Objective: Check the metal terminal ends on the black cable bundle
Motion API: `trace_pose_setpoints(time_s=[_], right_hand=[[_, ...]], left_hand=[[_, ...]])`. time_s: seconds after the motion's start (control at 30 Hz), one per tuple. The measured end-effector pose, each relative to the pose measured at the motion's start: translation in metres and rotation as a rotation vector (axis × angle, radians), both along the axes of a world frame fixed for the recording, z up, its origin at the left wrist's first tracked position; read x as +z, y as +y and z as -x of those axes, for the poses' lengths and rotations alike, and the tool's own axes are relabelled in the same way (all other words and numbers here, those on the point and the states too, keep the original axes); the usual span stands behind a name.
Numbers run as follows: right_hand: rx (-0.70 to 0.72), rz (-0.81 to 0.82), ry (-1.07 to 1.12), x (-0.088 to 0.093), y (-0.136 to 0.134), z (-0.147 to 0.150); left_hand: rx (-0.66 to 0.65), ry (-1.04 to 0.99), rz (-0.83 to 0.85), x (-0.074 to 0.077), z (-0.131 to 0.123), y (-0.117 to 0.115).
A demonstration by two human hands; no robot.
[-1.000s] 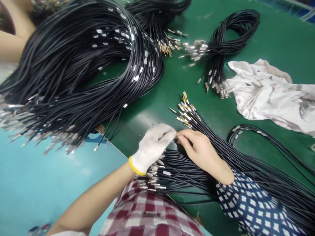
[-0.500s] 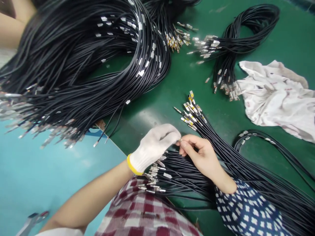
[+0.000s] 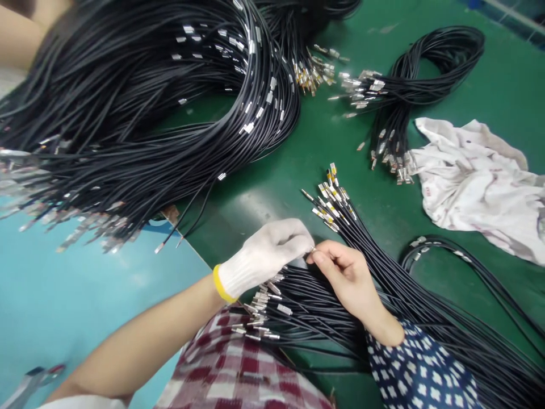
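Note:
My left hand (image 3: 272, 250), in a white knitted glove with a yellow cuff, is closed with its fingertips pinched together. Bare and bent at the fingers, my right hand (image 3: 344, 278) pinches from the other side, so the tips of both hands meet. Between them shows the small metallic tip of a cable end (image 3: 313, 249); most of it is hidden by the fingers. Just under the hands lies a bundle of black cables (image 3: 323, 301) with silver terminals at the left. Behind my right hand runs another black bundle (image 3: 383, 250), its terminals marked white and yellow.
A big coil of black cables (image 3: 140, 113) covers the left of the green table (image 3: 255, 199), its ends overhanging the edge. A smaller looped bundle (image 3: 426, 79) lies at the back right. Beside it is a crumpled white cloth (image 3: 481, 187). A person's arm (image 3: 19, 37) shows at top left.
The view has shifted slightly. Both hands stay together at the pinched tip, with the right fingers drawn in a little closer. Nothing has been let go.

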State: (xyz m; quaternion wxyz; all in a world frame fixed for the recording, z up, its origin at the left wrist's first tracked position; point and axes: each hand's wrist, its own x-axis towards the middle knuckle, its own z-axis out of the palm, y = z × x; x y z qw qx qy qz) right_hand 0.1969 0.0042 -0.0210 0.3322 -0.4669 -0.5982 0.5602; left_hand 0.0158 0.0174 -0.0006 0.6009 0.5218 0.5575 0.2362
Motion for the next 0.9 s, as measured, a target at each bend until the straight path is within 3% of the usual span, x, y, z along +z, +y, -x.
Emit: trace_pose_setpoints(time_s=[0.67,0.9], right_hand=[[-0.019,0.022,0.007,-0.0017,-0.0040,0.0015],[0.020,-0.030,0.007,-0.0082,0.0022,0.0018]], left_hand=[[-0.037,0.027,0.039,-0.0008,0.0021,-0.0008],[0.005,0.033,-0.063,-0.0021,-0.0016,0.0027]])
